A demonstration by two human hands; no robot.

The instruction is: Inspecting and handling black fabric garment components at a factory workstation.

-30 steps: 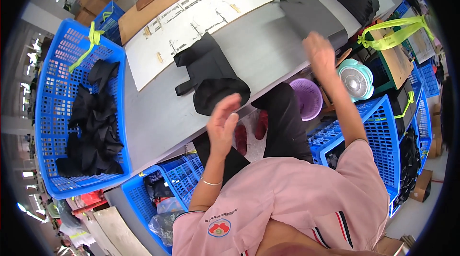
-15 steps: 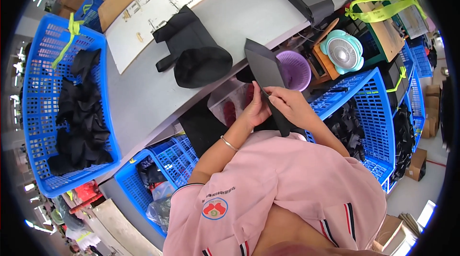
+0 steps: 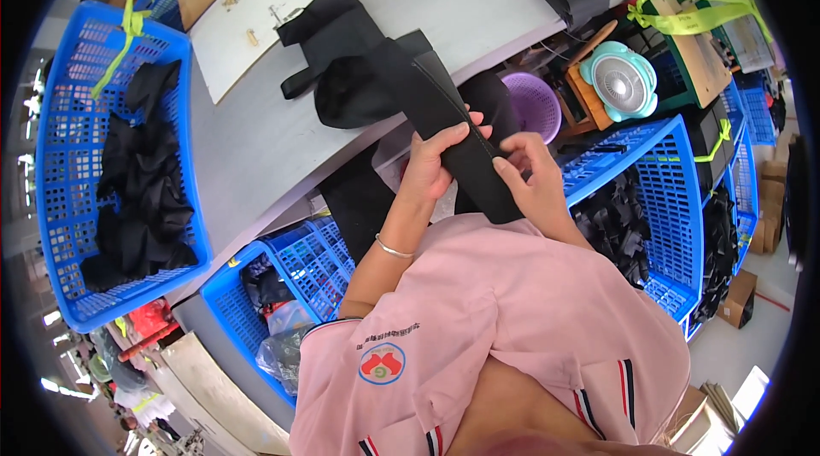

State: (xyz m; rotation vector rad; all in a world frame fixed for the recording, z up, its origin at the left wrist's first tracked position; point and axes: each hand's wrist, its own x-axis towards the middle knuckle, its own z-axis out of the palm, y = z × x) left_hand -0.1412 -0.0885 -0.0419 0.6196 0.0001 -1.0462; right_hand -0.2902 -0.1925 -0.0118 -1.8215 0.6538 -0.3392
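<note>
Grey table runs across the upper frame; big blue basket at its left end holds a heap of black garments. These look like one batch, sorted or waiting, can't tell which. On the table, near its front edge, lies a small stack of black fabric pieces, with a white paper pattern sheet behind it. Another blue basket on the person's right, below table level, also holds dark pieces.

Progress, judged: one piece is in hand and being checked or aligned, and several pieces lie on the table nearby, so work looks mid-batch, not near the end.

The long black fabric strip runs from the table stack down to the person's chest, held up in front of the table edge, with a seam or edge line visible along it.

Left hand grip: fingers wrapped over the strip's left edge, clamped on it. Right hand grip: thumb and fingers pinched together on the strip's right edge, just across from the left. Hands close together, strip taut between them.

Purple bowl-like basket and teal fan sit under the table, right.
</note>
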